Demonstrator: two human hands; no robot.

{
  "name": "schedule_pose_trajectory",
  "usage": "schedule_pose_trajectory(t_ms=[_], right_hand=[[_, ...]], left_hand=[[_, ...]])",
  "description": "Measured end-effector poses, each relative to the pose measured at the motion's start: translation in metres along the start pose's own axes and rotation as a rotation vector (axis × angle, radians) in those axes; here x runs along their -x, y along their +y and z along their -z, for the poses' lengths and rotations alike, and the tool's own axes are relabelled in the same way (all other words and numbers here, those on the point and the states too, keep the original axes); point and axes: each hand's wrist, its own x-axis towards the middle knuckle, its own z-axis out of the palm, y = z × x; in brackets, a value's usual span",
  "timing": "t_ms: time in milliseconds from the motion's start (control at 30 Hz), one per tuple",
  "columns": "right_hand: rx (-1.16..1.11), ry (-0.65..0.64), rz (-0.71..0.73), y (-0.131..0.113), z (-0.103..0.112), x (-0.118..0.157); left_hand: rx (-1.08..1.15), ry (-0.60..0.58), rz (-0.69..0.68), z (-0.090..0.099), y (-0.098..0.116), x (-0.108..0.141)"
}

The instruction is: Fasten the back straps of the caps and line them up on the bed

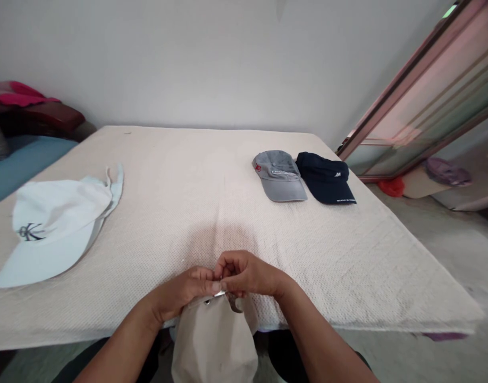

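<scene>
A beige cap (214,340) hangs at the table's near edge, its strap side up. My left hand (188,290) is closed on the cap's rim near a small metal eyelet. Beside it, my right hand (247,274) pinches the strap by a metal buckle (220,293), and the fingertips of both hands meet there. White caps (60,213), apparently stacked, lie at the left of the table. A grey cap (278,175) and a navy cap (326,177) sit side by side at the right, brims toward me.
A cream textured cloth covers the table (180,186). Behind it stands a pale wall. Pink fabric (23,96) and a blue surface (28,157) are at the far left. Beyond the table's right side are a glass-panelled frame and a purple item (447,173).
</scene>
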Motion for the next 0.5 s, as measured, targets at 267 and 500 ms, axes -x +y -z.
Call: schedule_pose_trajectory(t_ms=[267, 500], right_hand=[[-0.222, -0.002, 0.107, 0.0065, -0.0005, -0.0034], [-0.431, 0.055, 0.193, 0.0043, -0.0059, -0.0087]], left_hand=[[0.036, -0.057, -0.064, -0.0021, 0.0058, 0.0025], [0.212, -0.042, -0.198, -0.0024, 0.0077, 0.0043]])
